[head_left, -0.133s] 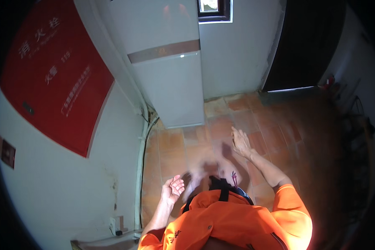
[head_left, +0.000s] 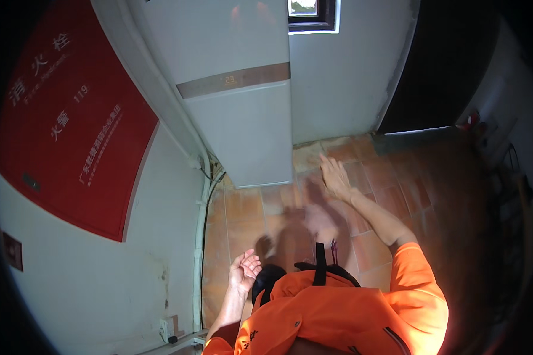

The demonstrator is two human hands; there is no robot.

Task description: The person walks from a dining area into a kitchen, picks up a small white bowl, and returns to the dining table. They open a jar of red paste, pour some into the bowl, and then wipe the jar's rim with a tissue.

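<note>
My right hand (head_left: 336,178) is stretched forward over the tiled floor, its fingers extended and nothing in it. It is nearest to the lower right edge of a tall white floor-standing air conditioner (head_left: 243,133), with a gap between them in the picture. A grey-brown band with a small lit display (head_left: 230,80) crosses the front of that unit. Lower down on the left, my left hand (head_left: 244,269) hangs beside my body, palm partly turned up. Its fingers are loosely bent, and it appears to hold nothing.
A large red fire-hydrant cabinet door (head_left: 83,124) covers the left wall. A white pipe (head_left: 200,260) and cables run down the corner beside it. At the far right stands a dark door (head_left: 438,65). Dim clutter (head_left: 506,177) lines the right wall. A small window (head_left: 311,15) is above.
My right hand has reached farther forward, closer to the white air conditioner. My left hand stays almost where it was. The view has shifted slightly.
</note>
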